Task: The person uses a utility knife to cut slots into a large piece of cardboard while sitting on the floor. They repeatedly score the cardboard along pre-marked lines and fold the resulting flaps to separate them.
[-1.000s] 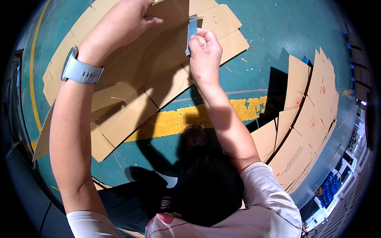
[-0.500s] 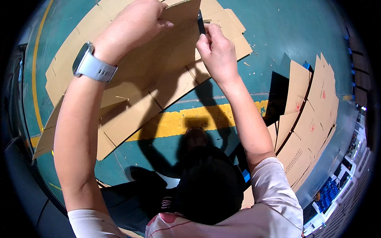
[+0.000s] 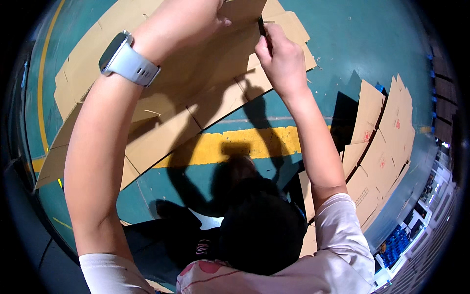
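A brown cardboard sheet stands raised at the top of the view. My left hand, with a watch on its wrist, grips it near its upper edge; part of that hand lies beyond the picture's edge. At the sheet's right edge, my right hand is closed around a slim black tool. Only a narrow strip of the tool shows, so its kind cannot be made out. Beneath the raised sheet, flattened cardboard lies spread on the green floor.
More flat cardboard pieces with red marks lie stacked on the right. A yellow stripe crosses the green floor. Small scraps are scattered right of the sheet. Blue items sit at the far lower right.
Both hands have shifted a little to the right, the left one also upward. The raised sheet's right edge and the black tool have moved right with them.
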### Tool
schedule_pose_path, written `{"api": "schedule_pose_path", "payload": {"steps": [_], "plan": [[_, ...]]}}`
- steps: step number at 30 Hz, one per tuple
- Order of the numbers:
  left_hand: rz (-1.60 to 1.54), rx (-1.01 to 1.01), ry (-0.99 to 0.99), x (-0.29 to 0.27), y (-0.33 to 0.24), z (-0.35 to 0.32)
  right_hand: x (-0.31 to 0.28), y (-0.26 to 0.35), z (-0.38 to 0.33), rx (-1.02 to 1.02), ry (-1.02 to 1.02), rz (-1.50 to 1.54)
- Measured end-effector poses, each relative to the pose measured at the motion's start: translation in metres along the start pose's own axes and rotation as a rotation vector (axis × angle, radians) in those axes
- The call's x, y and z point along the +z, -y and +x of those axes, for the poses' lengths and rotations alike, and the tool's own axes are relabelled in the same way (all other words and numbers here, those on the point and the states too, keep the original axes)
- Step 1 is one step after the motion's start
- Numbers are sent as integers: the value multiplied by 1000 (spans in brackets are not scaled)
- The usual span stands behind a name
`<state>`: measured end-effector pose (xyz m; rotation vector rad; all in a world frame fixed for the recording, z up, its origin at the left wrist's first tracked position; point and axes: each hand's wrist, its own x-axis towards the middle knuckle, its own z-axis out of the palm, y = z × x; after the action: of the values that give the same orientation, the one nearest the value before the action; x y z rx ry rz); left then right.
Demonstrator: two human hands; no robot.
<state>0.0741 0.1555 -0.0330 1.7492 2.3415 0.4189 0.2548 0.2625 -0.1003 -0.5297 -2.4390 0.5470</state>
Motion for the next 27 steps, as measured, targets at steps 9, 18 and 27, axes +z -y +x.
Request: {"api": "schedule_pose_path", "payload": {"steps": [9,18,27], "plan": [[-94,-105,-7,-17,-29,-3,-11,-1,-17,44,116,-90],[-97,-18,29,-9,5,-13,-53,-3,-3,496,-253,978],[-21,-342,359,-93,117,-189,5,70,-114,445,247,905]]}}
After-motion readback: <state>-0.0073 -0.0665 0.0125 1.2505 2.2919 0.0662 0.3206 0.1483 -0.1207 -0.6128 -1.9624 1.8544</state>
